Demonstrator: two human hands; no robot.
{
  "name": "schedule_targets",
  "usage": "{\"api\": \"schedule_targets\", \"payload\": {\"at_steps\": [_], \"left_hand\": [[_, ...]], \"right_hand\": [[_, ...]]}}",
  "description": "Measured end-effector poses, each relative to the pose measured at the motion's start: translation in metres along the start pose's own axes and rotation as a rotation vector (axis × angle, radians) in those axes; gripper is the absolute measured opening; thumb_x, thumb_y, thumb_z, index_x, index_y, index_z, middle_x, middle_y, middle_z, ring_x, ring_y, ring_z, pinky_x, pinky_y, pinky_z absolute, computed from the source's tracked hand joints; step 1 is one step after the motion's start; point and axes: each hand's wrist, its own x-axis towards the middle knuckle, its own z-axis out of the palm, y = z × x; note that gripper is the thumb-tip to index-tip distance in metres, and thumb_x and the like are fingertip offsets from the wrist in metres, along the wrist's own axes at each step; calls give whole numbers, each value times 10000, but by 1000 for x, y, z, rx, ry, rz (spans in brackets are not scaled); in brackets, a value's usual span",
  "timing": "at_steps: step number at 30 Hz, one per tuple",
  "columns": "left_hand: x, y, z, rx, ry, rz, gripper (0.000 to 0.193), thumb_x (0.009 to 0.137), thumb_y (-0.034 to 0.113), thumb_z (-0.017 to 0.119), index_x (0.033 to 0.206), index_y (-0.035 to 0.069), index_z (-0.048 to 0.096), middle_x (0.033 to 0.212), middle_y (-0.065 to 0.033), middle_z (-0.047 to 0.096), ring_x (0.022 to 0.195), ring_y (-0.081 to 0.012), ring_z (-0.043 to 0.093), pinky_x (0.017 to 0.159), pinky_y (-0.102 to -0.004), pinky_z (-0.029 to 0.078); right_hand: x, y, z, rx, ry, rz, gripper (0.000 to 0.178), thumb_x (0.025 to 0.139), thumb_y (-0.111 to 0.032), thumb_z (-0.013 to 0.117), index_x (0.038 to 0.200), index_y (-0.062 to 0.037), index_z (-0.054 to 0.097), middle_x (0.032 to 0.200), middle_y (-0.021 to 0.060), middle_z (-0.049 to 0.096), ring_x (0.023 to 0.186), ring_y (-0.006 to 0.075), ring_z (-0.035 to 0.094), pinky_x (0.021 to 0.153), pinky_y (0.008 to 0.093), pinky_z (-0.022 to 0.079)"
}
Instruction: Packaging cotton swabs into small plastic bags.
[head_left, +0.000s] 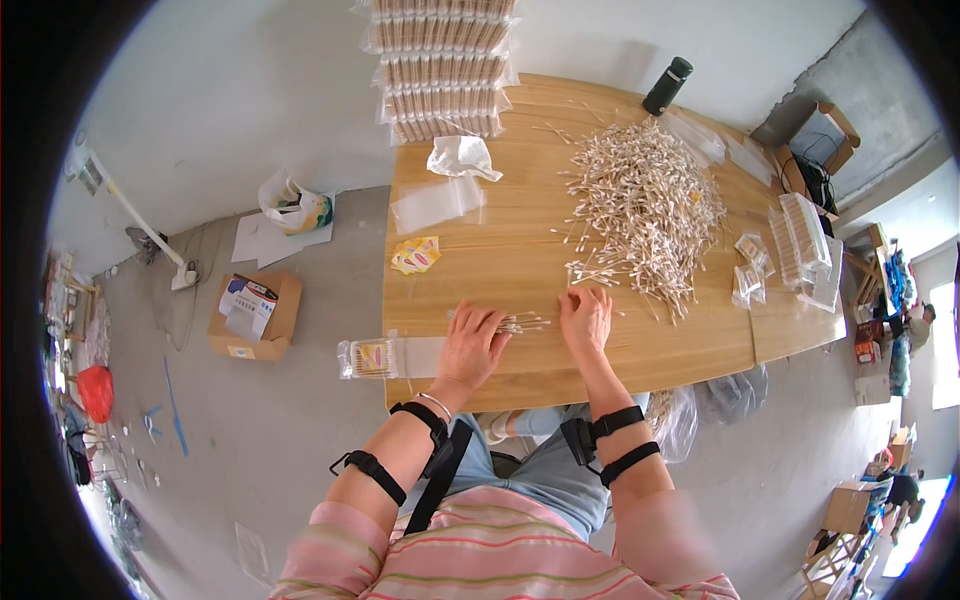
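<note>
My left hand point(473, 346) is closed around a small bundle of cotton swabs point(524, 323), whose white tips stick out toward the right. Beside it, my right hand point(586, 318) rests near the tabletop with its fingers drawn together; what they pinch, if anything, is hidden. Just beyond the right hand spreads a large heap of loose cotton swabs point(645, 205). To the left of my left hand, a filled clear packet of swabs point(367, 359) with a yellow label lies at the table's left edge. Farther up are yellow printed cards point(416, 255) and flat clear bags point(438, 204).
Stacked swab packs point(440, 70) rise at the back left of the wooden table point(480, 270). A dark bottle point(668, 86) stands at the back. Packets point(750, 270) and bagged swabs point(800, 240) lie at the right. A cardboard box point(256, 316) sits on the floor.
</note>
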Motion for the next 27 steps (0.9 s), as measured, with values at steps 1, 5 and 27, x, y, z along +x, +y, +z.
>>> {"api": "schedule_targets", "payload": {"at_steps": [1,5,27], "left_hand": [[1,1,1,10,3,-11,357,799,181,682,1134,91,596,1095,-98,563,1120,-345,486,1039,-480,361],[-1,1,-3,75,-21,-46,330,819,175,670,1131,94,600,1085,-97,534,1109,-369,472,1032,-489,362],[-1,3,-2,142,71,-124,477,817,204,664,1249,78,503,1246,-124,504,1237,-363,399,1094,-472,298]], "right_hand": [[0,4,3,-20,-7,-21,175,760,-182,718,911,-102,677,1003,112,565,993,323,508,873,405,420],[-19,5,-11,-215,111,-70,185,769,-178,702,939,-106,689,1021,116,575,1001,330,504,900,404,406],[-15,-51,33,500,-253,-282,274,742,45,586,979,-51,683,1025,129,621,1039,334,535,907,385,444]]}}
